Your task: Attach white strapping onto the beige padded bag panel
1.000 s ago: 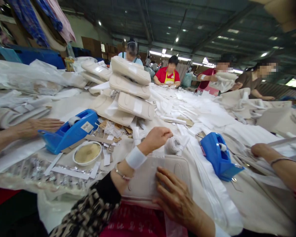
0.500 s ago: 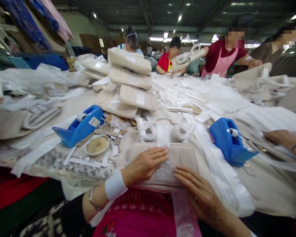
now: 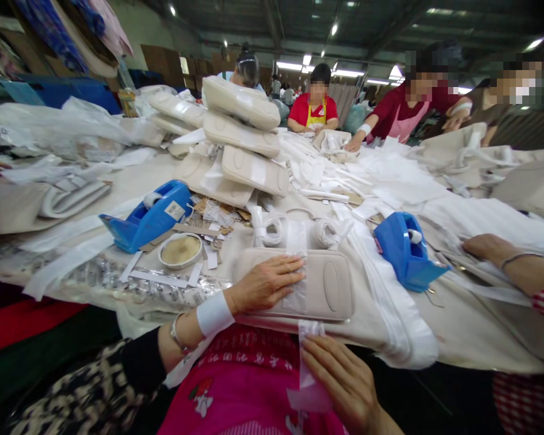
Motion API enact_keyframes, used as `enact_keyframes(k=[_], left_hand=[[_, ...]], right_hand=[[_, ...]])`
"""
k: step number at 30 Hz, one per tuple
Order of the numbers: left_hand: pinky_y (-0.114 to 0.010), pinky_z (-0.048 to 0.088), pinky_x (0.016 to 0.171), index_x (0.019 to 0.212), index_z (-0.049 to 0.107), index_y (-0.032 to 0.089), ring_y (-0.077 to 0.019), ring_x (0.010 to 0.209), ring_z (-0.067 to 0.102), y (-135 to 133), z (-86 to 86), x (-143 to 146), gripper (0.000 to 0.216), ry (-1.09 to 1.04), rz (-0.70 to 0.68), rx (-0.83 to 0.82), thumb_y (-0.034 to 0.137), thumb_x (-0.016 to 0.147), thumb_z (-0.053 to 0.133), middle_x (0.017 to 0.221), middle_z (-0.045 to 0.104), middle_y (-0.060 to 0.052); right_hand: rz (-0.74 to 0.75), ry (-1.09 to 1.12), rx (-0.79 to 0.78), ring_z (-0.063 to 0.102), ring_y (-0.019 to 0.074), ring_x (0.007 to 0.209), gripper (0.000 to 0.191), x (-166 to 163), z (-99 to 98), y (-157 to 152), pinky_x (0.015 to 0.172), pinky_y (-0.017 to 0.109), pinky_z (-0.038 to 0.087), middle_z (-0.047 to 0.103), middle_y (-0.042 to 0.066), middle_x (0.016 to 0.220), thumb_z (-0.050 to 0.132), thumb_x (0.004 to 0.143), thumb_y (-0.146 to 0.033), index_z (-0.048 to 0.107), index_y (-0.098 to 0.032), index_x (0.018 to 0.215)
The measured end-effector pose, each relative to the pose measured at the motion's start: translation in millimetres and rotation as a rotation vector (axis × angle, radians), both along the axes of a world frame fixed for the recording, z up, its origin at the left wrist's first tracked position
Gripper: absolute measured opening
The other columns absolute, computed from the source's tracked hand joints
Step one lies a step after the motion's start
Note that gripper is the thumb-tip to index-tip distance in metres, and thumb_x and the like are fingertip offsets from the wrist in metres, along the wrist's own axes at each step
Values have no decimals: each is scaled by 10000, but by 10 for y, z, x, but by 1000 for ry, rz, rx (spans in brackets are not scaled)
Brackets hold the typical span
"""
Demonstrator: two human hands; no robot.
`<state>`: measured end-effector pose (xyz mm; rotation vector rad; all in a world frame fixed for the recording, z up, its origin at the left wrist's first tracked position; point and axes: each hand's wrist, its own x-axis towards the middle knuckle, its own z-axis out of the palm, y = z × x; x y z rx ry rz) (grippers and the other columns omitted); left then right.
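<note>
A flat beige handbag (image 3: 320, 290) with rounded corners lies on the bench (image 3: 367, 317), close against its near edge. A white wrap strip (image 3: 295, 241) crosses the handbag's middle. The person's left hand (image 3: 263, 285) rests flat on the handbag, its fingers open and extended together, tips on that strip. Just on the near side of the handbag, the right hand (image 3: 342, 374) has its fingers stretched over a translucent strip of tape (image 3: 310, 356) in front of the pink apron (image 3: 236, 386); its thumb is hidden, so whether they pinch the strip cannot be told.

Directly beyond the handbag sit two wrapped strap coils, one (image 3: 271, 229) to the left and one (image 3: 327, 232) to the right. To the handbag's left are a round dish (image 3: 180, 251) and a blue tape dispenser (image 3: 152, 217); to its right stands a second blue tape dispenser (image 3: 405, 254), with a co-worker's hand (image 3: 489, 248) farther right. Beyond the handbag, a stack of beige bags (image 3: 254, 168) leans unevenly.
</note>
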<state>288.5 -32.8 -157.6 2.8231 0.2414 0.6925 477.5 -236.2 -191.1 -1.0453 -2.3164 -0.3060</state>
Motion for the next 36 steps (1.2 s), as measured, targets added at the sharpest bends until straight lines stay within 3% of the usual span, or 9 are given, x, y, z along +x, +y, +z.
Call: enact_keyframes(k=[5,11,18,23,27,30,33,36], left_hand=[[-428,346,1182,1345,535,169,-222,1425,354,3,-6,-5,399,-7,-1,12,259,958,503,1486,448,-130],[-429,334,1186,1333,536,149,-239,1428,348,-4,-29,1,429,-10,3,6,313,937,547,1485,446,-142],[-428,309,1197,1344,524,143,-253,1434,332,-9,-69,22,490,29,20,2,354,908,599,1504,417,-146],[-428,323,1187,1320,542,126,-257,1415,365,-16,-48,22,478,23,31,-4,363,908,597,1483,440,-165],[-435,318,1185,1326,534,117,-251,1403,378,-32,-36,8,479,18,25,13,371,921,567,1468,458,-168],[-479,258,1204,1299,553,149,-248,1375,404,-45,-36,7,426,-8,57,35,260,888,581,1431,508,-128],[-455,253,1210,1114,640,155,-243,1275,490,-39,-37,18,297,-15,74,26,174,823,587,1246,638,-90],[-399,324,1184,1026,627,123,-237,1170,555,-22,-51,25,237,-10,71,-6,142,805,544,1088,669,-101]], right_hand=[[-11,46,16,619,227,1146,361,-257,213,12,929,357,577,700,136,1119,335,958,-39,670,-61,1093],[-18,129,11,661,221,1070,356,-507,213,81,876,334,595,721,129,1057,347,922,-26,675,-71,1051],[-40,155,-54,677,223,1035,349,-622,243,38,859,317,587,728,116,1033,353,905,-37,672,-86,1035],[-8,130,-74,693,202,988,342,-606,468,80,839,283,581,740,95,983,332,948,-82,667,-107,1015],[3,232,-126,689,182,950,297,-520,840,379,825,266,555,727,95,970,388,943,-69,656,-128,1056],[-83,248,-153,656,184,960,290,-409,1098,779,817,291,525,701,66,1037,429,952,-99,679,-196,1063],[-174,240,-224,615,192,876,238,-253,1229,1225,748,302,483,659,45,918,494,923,-144,717,-223,941],[-255,228,-301,574,181,788,155,-93,1264,1608,693,291,432,607,27,800,584,882,-167,714,-206,806]])
